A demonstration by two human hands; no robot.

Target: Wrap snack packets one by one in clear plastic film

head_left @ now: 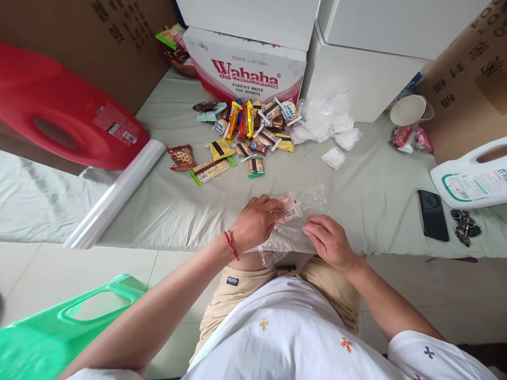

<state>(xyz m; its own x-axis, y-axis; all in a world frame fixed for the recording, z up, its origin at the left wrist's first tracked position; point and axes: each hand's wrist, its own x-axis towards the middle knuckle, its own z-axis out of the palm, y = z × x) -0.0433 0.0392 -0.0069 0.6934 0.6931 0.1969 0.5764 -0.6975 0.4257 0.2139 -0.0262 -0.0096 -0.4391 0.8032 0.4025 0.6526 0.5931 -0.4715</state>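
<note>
My left hand (257, 221), closed, grips a small pale-pink wrapped snack packet (291, 207) over the table's near edge. A clear plastic bag (312, 196) lies around and beyond the packet, and part of it hangs below the edge. Whether the packet sits inside the bag or on top of it, I cannot tell. To the right, my right hand (328, 240) has its fingers pressed together at the side of the clear bag, pinching its film. Beyond both hands, a small green-ended snack bar (256, 167) lies in front of a pile of wrapped snacks (247, 124).
Crumpled clear bags (330, 119) and a folded clear packet (333, 158) lie right of the pile. A Wahaha carton (245, 68) stands behind. A plastic roll (114, 195) and red jug (71, 105) are left; a phone (433, 215), keys (466, 227) and white jug (475, 177) right.
</note>
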